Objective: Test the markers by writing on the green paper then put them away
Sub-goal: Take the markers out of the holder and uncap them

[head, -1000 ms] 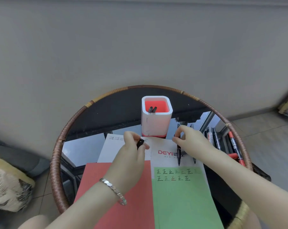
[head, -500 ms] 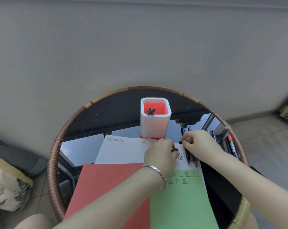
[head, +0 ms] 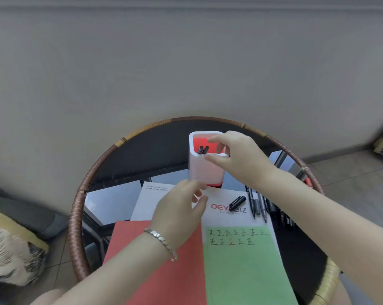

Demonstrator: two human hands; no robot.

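The green paper (head: 245, 267) lies at the near right of the round table, with two rows of written characters along its top. A white pen holder (head: 204, 170) with a red inside stands at the back, two dark marker ends (head: 203, 149) sticking up in it. My right hand (head: 236, 157) hovers over the holder's right rim, thumb and fingers apart, nothing seen in them. My left hand (head: 181, 210) is just below the holder's base, fingers loosely spread and empty. A short black cap or marker piece (head: 237, 203) lies on the white sheet (head: 151, 203). Several markers (head: 259, 205) lie beside my right forearm.
A red sheet (head: 155, 267) lies left of the green one, under my left forearm. The table has a glass top and a wicker rim (head: 76, 216). Patterned cushions (head: 12, 256) sit on the floor at the left. A grey wall stands behind.
My right hand has lifted from the markers on the white sheet to above the holder. My left hand has let go and drawn left. The short black piece now lies on the sheet.
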